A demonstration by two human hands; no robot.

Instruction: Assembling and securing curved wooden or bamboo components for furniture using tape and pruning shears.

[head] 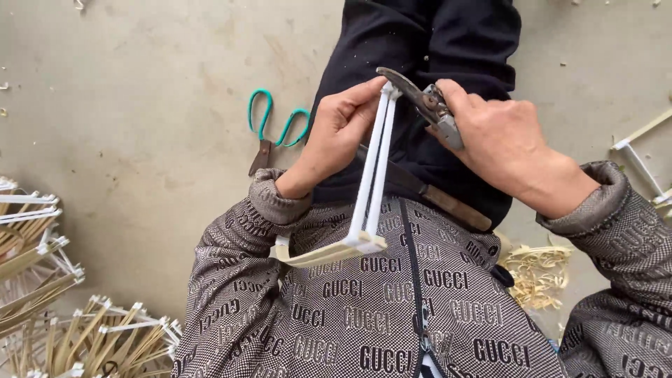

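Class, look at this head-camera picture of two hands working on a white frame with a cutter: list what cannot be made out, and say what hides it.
- Cutter handles: head view, buried in the right hand.
- Frame top joint: covered by the left hand fingers and the blades.
- Green-handled scissors: blade tips behind the left sleeve.
- Stacked frames: cut off by the left and bottom edges.
- Frame on the floor at right: cut off by the right edge.

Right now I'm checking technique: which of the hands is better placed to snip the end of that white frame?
The right hand. It already grips the metal cutters, their tip at the top end of the white stick frame. The left hand is busy pinching that frame steady.
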